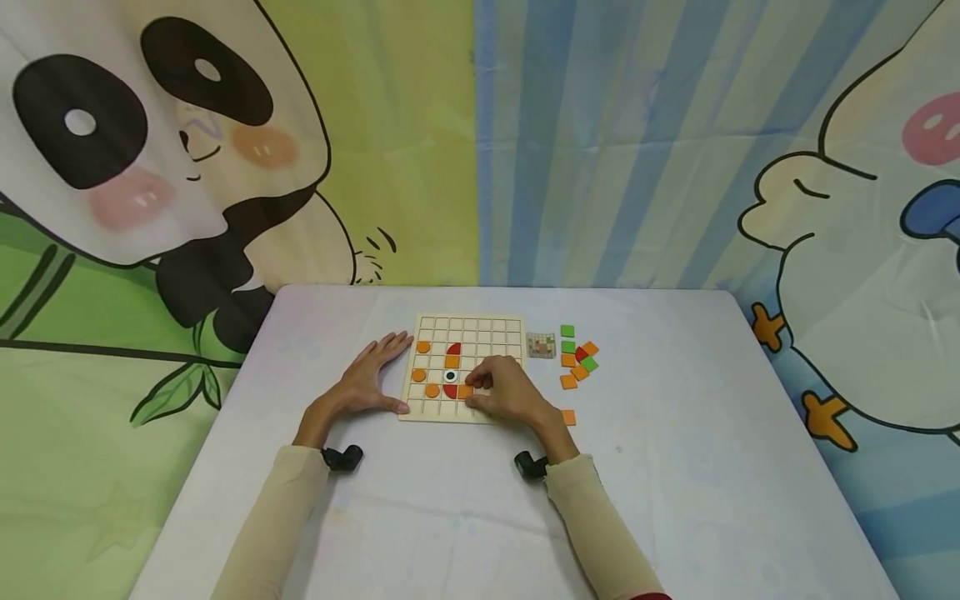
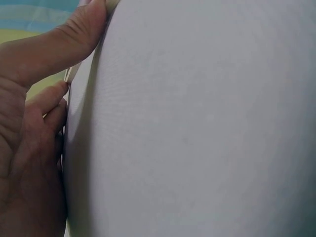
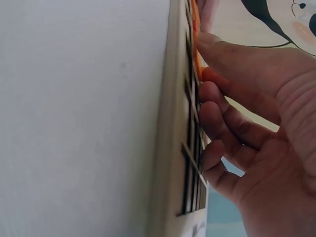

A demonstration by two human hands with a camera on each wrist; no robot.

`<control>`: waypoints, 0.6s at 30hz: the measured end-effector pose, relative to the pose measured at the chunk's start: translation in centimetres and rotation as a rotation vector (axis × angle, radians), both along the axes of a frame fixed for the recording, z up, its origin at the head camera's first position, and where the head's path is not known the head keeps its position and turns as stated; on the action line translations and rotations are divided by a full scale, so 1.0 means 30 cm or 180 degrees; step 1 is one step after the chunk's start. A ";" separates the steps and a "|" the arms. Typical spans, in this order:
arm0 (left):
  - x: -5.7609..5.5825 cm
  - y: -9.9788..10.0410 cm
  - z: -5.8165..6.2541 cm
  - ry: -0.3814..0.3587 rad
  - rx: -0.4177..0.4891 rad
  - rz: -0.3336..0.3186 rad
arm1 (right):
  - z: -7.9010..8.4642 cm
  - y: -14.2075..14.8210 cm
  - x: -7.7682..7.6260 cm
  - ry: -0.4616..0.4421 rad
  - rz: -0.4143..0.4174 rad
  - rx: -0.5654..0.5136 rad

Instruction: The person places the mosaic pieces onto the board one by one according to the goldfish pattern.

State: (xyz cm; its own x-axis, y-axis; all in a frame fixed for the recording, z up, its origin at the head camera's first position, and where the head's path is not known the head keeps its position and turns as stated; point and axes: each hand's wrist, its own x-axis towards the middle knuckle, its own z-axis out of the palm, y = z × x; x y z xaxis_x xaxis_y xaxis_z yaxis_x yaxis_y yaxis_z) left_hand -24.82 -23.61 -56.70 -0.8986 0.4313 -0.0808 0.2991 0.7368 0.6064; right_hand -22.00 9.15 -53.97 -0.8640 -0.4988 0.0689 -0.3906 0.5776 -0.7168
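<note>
Grid board [image 1: 498, 335] lies flat on the white desk [image 1: 675, 467], nearer the far edge than the head view's lower border and a little left of the middle. The left hand [image 1: 372, 379] is spread along the board's left edge, its thumb touching near the near left corner and its other fingers reaching toward the far left corner. The right hand [image 1: 512, 390] is over the board's near right part, fingers bent, thumb and index finger pinching an orange square [image 1: 465, 392] close to the near edge. Just left of that square is a red quarter-round [image 1: 450, 391]; beyond it, in a line toward the far edge, come a white disc with a black ring [image 1: 450, 377], a second orange square and another red quarter-round. Three orange discs [image 1: 418, 375] sit toward the board's left edge. Beside its right edge lies a small picture card [image 1: 542, 345], and farther toward the desk's right edge a loose cluster of green [image 1: 567, 331], orange and red pieces. One orange piece [image 1: 569, 417] lies apart, nearer the desk's near side, partly hidden by the right wrist.
</note>
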 end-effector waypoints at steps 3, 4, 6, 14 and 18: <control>0.001 -0.001 0.002 0.0024 0.0016 -0.0008 | 0.024 0.016 0.010 -0.0060 -0.0102 -0.0041; 0.001 -0.001 0.001 0.0037 0.0023 -0.0009 | 0.033 0.026 0.013 -0.0071 -0.0144 -0.0046; 0.004 0.000 -0.002 0.0048 0.0019 -0.0018 | 0.048 0.054 0.020 -0.0100 -0.0217 -0.0066; 0.011 0.001 0.001 0.0075 0.0036 -0.0023 | 0.088 0.215 0.057 -0.0086 -0.0275 -0.0002; 0.005 0.001 -0.003 0.0063 0.0018 -0.0049 | 0.094 0.297 0.094 -0.0250 -0.0432 0.0202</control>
State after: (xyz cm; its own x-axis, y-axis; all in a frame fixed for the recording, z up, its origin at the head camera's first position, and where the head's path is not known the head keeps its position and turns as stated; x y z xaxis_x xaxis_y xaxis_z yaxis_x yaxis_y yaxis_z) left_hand -24.66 -23.60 -56.78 -0.8932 0.4455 -0.0605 0.3225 0.7286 0.6043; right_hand -19.19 18.06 -51.14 -0.9251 -0.3785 -0.0295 -0.2502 0.6664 -0.7024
